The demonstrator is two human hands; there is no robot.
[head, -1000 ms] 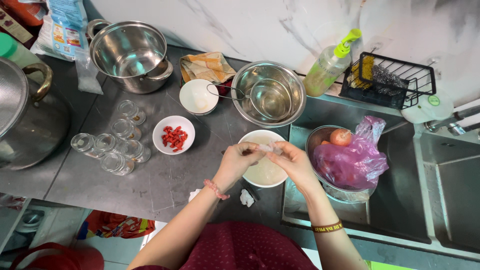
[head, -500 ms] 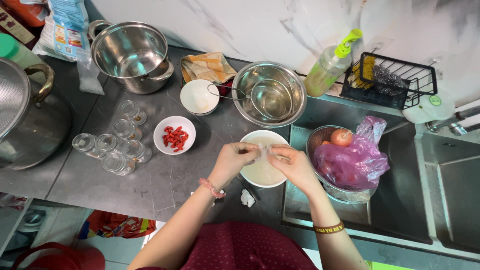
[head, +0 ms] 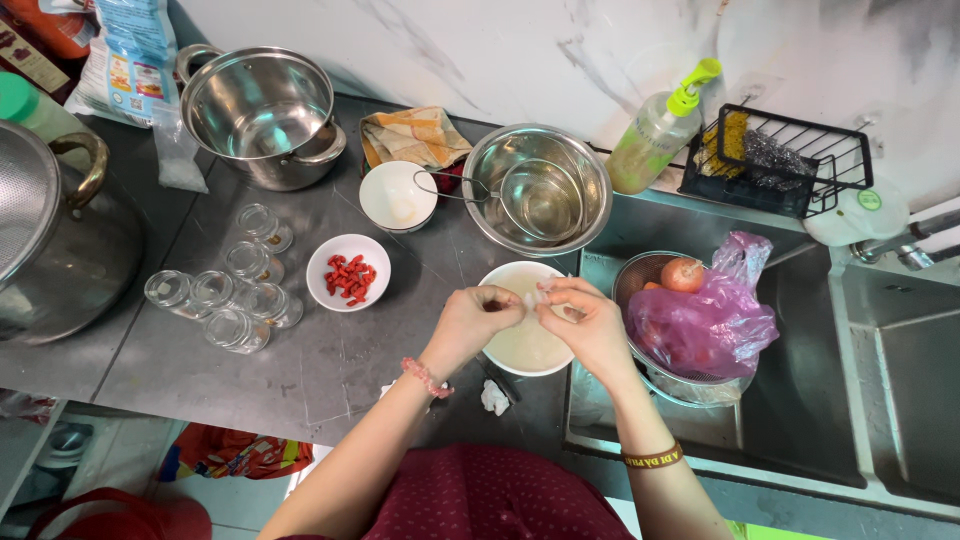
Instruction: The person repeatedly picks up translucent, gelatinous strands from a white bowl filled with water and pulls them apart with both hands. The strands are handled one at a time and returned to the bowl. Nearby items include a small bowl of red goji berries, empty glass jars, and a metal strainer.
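Head view: hands (head: pixel 535 320) stay pinching over bowl (head: pixel 525 345).

White bowl (head: pixel 347 271) of red berries (head: pixel 349 277); pink bag (head: pixel 705 325); orange-striped cloth (head: pixel 415 135); grey counter (head: pixel 300 360); green-capped yellowish bottle (head: pixel 660 128); black rack (head: pixel 785 160); maroon dotted dress (head: pixel 490 495).

At ten o'clock we see a steel pot (head: pixel 262 112), with glass jars (head: pixel 228 290) below it at nine and a dish of red berries (head: pixel 347 272) beside them. Toward twelve sit a small white bowl (head: pixel 397 195), a folded cloth (head: pixel 415 135) and a steel bowl (head: pixel 537 188) holding a strainer. At two stand a soap bottle (head: pixel 660 128) and a black rack (head: pixel 785 160); at three a pink bag (head: pixel 705 325) lies in a colander.
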